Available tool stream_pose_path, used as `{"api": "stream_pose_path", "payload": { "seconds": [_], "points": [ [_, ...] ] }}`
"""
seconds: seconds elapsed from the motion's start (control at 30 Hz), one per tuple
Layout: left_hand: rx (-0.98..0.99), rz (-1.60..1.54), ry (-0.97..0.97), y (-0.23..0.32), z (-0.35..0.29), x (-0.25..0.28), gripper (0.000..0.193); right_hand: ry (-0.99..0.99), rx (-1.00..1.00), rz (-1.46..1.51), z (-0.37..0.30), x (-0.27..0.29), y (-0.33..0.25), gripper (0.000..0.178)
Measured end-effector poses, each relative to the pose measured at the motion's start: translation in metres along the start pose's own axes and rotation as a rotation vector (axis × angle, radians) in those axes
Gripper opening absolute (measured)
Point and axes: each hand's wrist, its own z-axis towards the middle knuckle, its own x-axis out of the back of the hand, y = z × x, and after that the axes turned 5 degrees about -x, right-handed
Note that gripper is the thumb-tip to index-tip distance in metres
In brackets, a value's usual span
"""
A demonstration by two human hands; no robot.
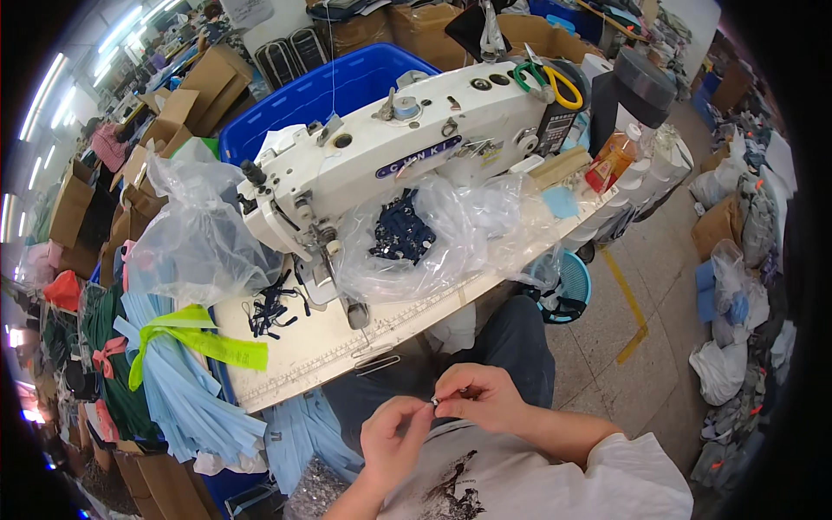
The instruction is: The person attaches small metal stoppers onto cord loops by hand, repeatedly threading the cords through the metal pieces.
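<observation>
Over my lap, my left hand and my right hand meet with fingertips pinched together. Between them is a tiny dark and silvery piece, too small to name. In front stands a white sewing machine on a pale table. Beside its needle end lies a small heap of dark corded pulls. An open clear plastic bag under the machine arm holds many small dark blue pieces with shiny bits.
Light blue fabric strips and a bright green strip hang at the table's left. Green- and yellow-handled scissors and an orange bottle sit at the machine's right end. A blue basket stands on the floor; a blue bin is behind.
</observation>
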Motion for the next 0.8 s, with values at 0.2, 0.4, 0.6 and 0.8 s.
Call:
{"api": "stream_pose_path", "payload": {
  "seconds": [0.2, 0.4, 0.6, 0.8],
  "points": [
    [-0.007, -0.038, -0.026, -0.004, -0.003, -0.001, 0.006, 0.001, 0.002, -0.066, 0.003, -0.003, -0.009, 0.015],
    [0.069, -0.35, 0.036, -0.006, -0.005, -0.002, 0.012, -0.044, -0.333, 0.239, 0.005, 0.007, -0.011, 0.016],
    [0.164, -0.366, 0.049, -0.004, -0.002, 0.003, 0.013, -0.087, -0.372, 0.364, 0.006, 0.008, -0.009, 0.016],
    [0.146, -0.356, 0.039, -0.005, -0.002, 0.003, 0.014, -0.139, -0.394, 0.329, 0.007, 0.008, -0.013, 0.016]
  ]
}}
